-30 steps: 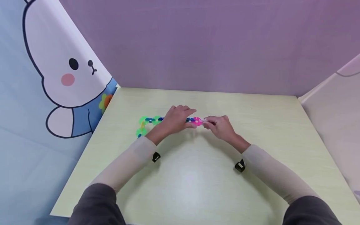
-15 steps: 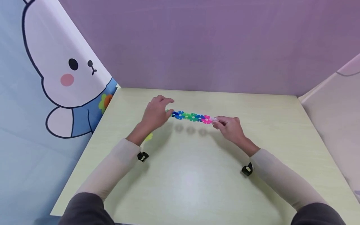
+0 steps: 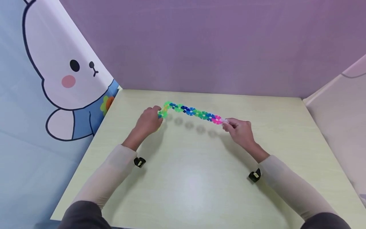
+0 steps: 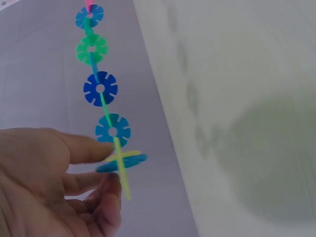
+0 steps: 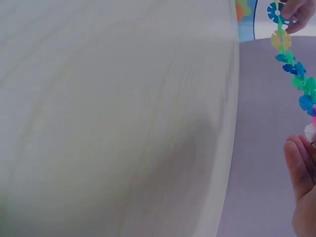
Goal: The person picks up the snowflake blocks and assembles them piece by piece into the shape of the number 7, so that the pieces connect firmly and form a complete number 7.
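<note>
A chain of interlocking plastic snowflake discs (image 3: 191, 111), mostly blue and green, hangs above the table with its shadow below. Its left part bends toward me through a yellow disc (image 3: 165, 108). There my left hand (image 3: 148, 122) pinches the chain; in the left wrist view the thumb and fingers are at a blue disc (image 4: 123, 163) near a yellow-green one. My right hand (image 3: 241, 131) pinches the other end by a white disc (image 3: 225, 121), beside a pink disc (image 3: 217, 120). The right wrist view catches only the edge of my right hand (image 5: 302, 173).
The pale wooden table (image 3: 194, 178) lies under both forearms. A purple cloth (image 3: 200, 47) rises behind its back edge. At the left hangs a light blue cloth with a printed cartoon animal (image 3: 68, 95). A whitish panel (image 3: 340, 121) stands at the right.
The chain has risen off the table and its left part has come up and back. My left hand slid left along it to the bend. The right hand shifted right, still holding the white disc.
</note>
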`<state>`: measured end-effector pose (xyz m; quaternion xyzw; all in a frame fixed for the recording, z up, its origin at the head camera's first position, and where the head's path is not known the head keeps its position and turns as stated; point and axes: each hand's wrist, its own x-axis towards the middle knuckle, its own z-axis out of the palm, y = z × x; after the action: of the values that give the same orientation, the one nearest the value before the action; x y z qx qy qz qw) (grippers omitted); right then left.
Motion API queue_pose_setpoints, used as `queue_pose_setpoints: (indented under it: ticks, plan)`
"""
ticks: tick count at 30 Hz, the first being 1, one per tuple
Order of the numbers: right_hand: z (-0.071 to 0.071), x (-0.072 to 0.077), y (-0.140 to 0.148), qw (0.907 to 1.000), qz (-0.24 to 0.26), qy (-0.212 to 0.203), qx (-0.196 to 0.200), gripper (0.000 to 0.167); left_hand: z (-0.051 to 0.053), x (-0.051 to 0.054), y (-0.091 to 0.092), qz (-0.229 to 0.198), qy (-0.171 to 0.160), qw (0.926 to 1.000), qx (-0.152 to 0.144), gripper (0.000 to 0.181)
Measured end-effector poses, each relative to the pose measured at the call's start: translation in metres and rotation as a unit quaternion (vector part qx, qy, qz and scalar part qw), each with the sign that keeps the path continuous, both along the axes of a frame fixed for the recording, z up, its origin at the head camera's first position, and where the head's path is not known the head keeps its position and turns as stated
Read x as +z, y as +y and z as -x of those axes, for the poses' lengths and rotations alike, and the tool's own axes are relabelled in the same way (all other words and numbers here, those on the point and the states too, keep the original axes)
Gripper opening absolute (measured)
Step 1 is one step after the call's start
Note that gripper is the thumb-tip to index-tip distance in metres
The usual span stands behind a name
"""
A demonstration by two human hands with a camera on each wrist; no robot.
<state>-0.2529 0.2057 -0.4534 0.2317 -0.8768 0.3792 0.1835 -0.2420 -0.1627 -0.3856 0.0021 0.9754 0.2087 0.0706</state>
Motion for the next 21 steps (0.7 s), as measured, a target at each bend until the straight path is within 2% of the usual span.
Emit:
queue_pose_setpoints:
  ticks: [5, 12, 18, 21]
  plan:
    - [-0.004, 0.002, -0.002, 0.9999, -0.002, 0.002, -0.012, 0.011, 0.005, -0.005, -0.003, -0.022, 0.005, 0.9997, -0.013, 0.044]
    - [-0.017, 0.001, -0.001, 0.9996, 0.002, -0.011, -0.025, 0.013, 0.012, -0.008, -0.001, -0.026, 0.04, 0.9985, -0.027, 0.041]
    - [-0.035, 0.006, 0.002, 0.9998, 0.008, -0.011, 0.016, 0.026, 0.025, -0.014, -0.002, -0.037, 0.058, 0.9969, -0.04, 0.041]
    - [-0.046, 0.006, 0.005, 0.9985, -0.004, -0.031, 0.044, 0.031, 0.036, -0.02, -0.001, -0.046, 0.058, 0.9958, -0.054, 0.039]
